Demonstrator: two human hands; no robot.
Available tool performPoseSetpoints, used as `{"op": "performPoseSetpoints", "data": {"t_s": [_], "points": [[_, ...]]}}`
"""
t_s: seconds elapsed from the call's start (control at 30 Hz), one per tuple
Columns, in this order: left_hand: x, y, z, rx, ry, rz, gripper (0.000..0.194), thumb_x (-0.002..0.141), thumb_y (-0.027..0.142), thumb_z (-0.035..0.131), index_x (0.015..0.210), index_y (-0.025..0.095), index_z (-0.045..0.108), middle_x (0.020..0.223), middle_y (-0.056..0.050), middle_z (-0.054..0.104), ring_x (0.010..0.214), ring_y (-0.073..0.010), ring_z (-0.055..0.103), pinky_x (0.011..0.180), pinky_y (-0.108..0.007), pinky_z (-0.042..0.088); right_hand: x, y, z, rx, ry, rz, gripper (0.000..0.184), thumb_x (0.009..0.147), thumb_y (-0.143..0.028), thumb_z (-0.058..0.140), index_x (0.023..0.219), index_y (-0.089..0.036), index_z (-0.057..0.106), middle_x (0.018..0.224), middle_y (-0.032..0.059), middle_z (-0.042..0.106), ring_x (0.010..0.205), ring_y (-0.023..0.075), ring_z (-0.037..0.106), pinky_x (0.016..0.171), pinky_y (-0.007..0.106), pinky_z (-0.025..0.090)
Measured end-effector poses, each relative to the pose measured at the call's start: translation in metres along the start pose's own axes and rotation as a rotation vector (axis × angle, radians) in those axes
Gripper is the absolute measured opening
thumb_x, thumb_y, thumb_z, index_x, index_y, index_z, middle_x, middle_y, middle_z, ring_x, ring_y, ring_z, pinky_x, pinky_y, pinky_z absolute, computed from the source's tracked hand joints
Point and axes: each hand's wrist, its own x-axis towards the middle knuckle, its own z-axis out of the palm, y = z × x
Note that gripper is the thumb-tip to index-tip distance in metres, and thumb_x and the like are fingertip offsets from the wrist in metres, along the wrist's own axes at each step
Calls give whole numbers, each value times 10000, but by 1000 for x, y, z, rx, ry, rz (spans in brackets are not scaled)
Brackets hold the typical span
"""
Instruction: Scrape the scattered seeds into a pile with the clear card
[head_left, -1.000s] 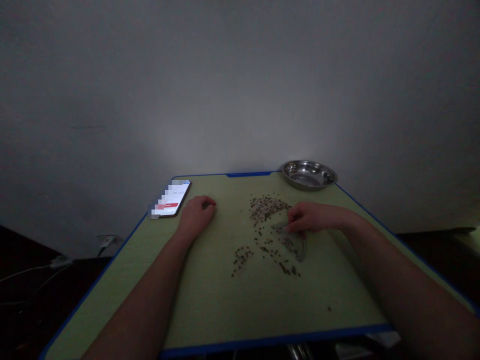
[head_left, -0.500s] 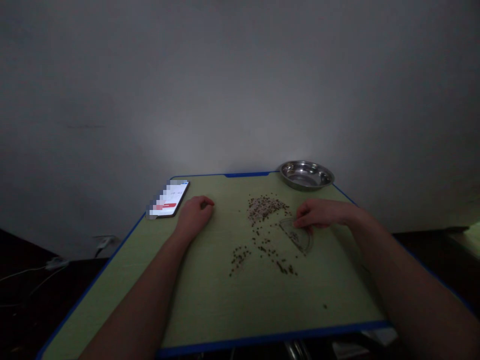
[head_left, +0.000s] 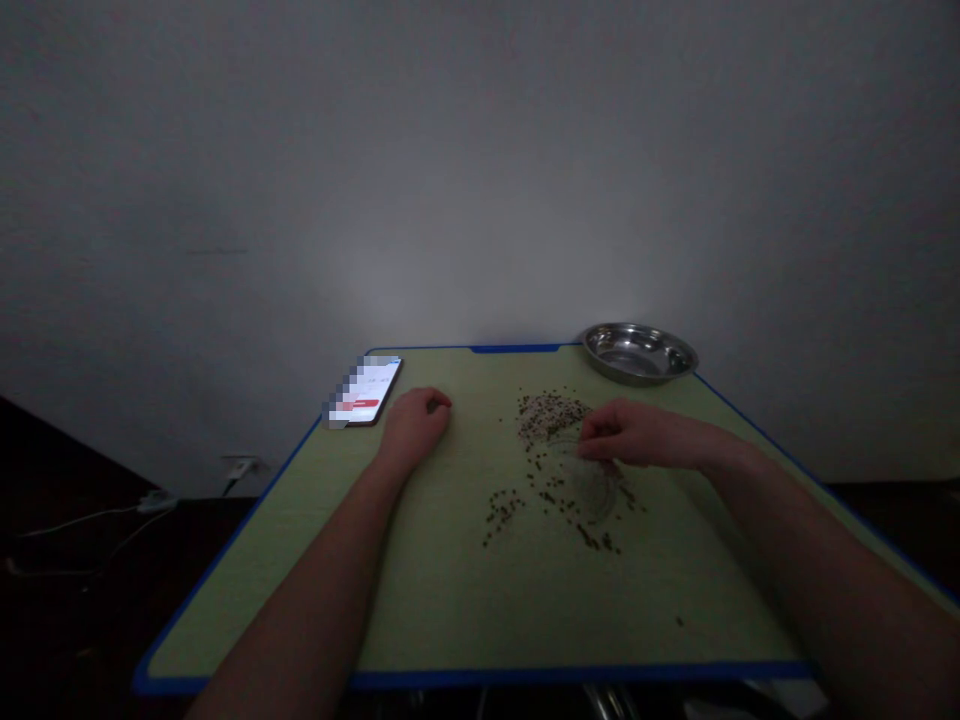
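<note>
My right hand (head_left: pixel 619 432) pinches the upper edge of a clear semicircular protractor (head_left: pixel 592 490); the protractor is blurred and partly see-through. Just behind it lies a pile of small pale and dark grains (head_left: pixel 549 414), which the fingertips border on the right. Dark beans or pellets (head_left: pixel 551 497) are strewn in front of the pile and around the protractor, their exact kind too small to make out. A smaller loose cluster (head_left: pixel 501 510) lies further left. My left hand (head_left: pixel 415 425) rests on the table with curled fingers, nothing visible in it.
A lit phone (head_left: pixel 367 392) lies at the table's back left, beside my left hand. At the back right corner stands a shallow steel bowl (head_left: pixel 637 358). The pale green table (head_left: pixel 450 610) has a blue rim and meets a grey wall (head_left: pixel 480 200). Cables (head_left: pixel 157 503) hang at left.
My right hand has moved left over the table with the protractor, closer to the pile. Dark pieces now show to the protractor's right. The view has shifted slightly; my left hand stays put.
</note>
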Motion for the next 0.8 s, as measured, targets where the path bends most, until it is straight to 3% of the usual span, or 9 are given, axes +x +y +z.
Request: {"op": "performPoseSetpoints", "data": {"t_s": [0.27,0.5,0.67,0.8], "points": [[-2,4,-1,3,-3,-1,273,776,217,467,887,170,713,981,-100,694,956,-235,609,881,-368,462,9,-43,36,30,-9,-96,245,826,-325,579,636,-171,599,600,9,644,513,95,499,503,218,364],[-3,5,0,1,-2,-4,273,771,210,475,889,174,718,981,-95,703,949,-235,611,885,-370,467,-16,-62,58,-50,-7,-101,199,833,-323,580,695,-188,626,621,-6,639,550,108,538,519,223,369],[-3,6,0,4,2,3,281,769,209,470,893,173,719,1003,-105,697,982,-248,607,908,-382,456,-43,-53,42,-290,65,-152,193,855,-337,569,764,-213,687,723,14,667,663,151,572,597,259,373],[-1,6,1,29,-2,-1,290,771,231,465,905,178,717,1006,-109,692,986,-258,603,901,-392,455,-64,-28,16,-309,96,-44,303,904,-449,501,780,-226,664,705,2,650,631,151,563,574,260,382]]}}
